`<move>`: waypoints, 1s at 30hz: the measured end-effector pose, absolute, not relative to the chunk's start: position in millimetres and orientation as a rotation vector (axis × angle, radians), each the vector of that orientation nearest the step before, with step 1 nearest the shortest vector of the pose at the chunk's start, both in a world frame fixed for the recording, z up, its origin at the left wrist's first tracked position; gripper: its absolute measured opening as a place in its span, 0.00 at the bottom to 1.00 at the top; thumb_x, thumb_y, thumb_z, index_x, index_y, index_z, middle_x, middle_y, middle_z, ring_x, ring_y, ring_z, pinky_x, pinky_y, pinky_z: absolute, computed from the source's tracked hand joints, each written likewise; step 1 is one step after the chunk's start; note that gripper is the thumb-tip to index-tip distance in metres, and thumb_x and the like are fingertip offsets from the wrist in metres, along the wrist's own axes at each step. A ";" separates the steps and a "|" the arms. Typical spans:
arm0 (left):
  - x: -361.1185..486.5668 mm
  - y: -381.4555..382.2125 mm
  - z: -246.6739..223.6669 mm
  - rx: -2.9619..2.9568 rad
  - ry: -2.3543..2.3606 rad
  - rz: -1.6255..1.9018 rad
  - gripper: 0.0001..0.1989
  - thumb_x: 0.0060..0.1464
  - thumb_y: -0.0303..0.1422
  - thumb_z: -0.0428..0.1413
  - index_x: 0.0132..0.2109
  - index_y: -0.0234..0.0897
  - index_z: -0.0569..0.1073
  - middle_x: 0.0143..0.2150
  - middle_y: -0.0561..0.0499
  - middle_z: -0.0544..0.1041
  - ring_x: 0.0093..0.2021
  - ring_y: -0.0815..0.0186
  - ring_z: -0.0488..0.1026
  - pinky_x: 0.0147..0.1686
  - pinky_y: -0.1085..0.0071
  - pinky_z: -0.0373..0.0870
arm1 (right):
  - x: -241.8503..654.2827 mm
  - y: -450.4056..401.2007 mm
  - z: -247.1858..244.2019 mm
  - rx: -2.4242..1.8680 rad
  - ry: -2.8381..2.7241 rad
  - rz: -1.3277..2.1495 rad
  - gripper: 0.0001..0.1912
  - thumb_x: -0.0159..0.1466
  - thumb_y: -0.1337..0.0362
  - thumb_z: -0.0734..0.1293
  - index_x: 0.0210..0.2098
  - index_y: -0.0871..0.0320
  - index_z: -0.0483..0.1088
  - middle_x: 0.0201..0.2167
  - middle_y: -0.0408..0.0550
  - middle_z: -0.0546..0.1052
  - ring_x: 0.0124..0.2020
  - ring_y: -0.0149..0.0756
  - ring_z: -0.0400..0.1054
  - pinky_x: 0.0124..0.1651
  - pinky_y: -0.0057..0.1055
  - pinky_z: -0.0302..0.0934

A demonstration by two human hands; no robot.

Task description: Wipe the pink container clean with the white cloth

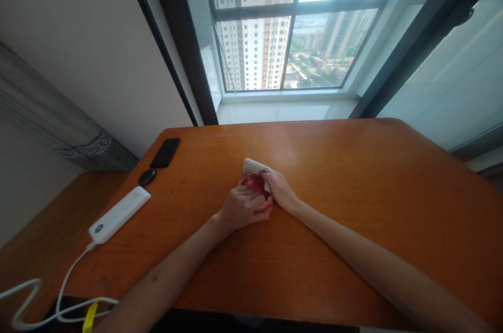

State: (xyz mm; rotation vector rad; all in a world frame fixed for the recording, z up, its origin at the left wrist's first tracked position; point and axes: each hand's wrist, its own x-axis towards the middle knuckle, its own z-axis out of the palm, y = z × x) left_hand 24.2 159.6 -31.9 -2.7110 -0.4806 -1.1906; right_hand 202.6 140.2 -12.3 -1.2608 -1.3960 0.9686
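Near the middle of the wooden table (353, 175), my left hand (242, 207) is wrapped round a shiny red round object (253, 183), possibly an apple. My right hand (280, 190) pinches a white cloth or tissue (255, 167) against the far right side of the red object. One end of the white piece sticks out to the upper left, beyond the red object. The two hands are close together, and the fingers of my left hand cover the near side of the red object.
A white power strip (120, 215) with a white cable (65, 283) lies at the table's left side. Beyond it are a round black item (148, 177) and a black phone (165, 153). A yellow tag (90, 316) hangs at the lower left. A window stands behind the table.
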 end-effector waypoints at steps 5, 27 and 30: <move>23.2 160.0 -34.6 -2.737 -0.455 -1.177 0.19 0.65 0.35 0.62 0.27 0.42 0.67 0.23 0.56 0.77 0.23 0.67 0.74 0.29 0.65 0.68 | 190.9 109.6 -23.3 -1.301 -1.232 0.752 0.26 0.74 0.55 0.60 0.67 0.52 0.76 0.65 0.50 0.80 0.66 0.49 0.72 0.73 0.45 0.60; 20.7 158.2 -40.2 -2.724 -0.524 -1.147 0.18 0.66 0.35 0.62 0.27 0.41 0.68 0.23 0.55 0.77 0.23 0.67 0.75 0.30 0.67 0.69 | 208.1 191.2 -1.1 -1.278 -1.543 1.213 0.21 0.67 0.51 0.64 0.30 0.58 0.81 0.32 0.47 0.83 0.41 0.48 0.75 0.53 0.45 0.70; 20.0 158.5 -39.0 -2.726 -0.498 -1.162 0.18 0.67 0.35 0.61 0.28 0.41 0.68 0.24 0.56 0.77 0.24 0.67 0.75 0.31 0.66 0.68 | 199.9 150.1 -18.1 -1.308 -1.398 1.052 0.22 0.71 0.51 0.62 0.44 0.58 0.84 0.44 0.50 0.85 0.49 0.51 0.77 0.59 0.45 0.69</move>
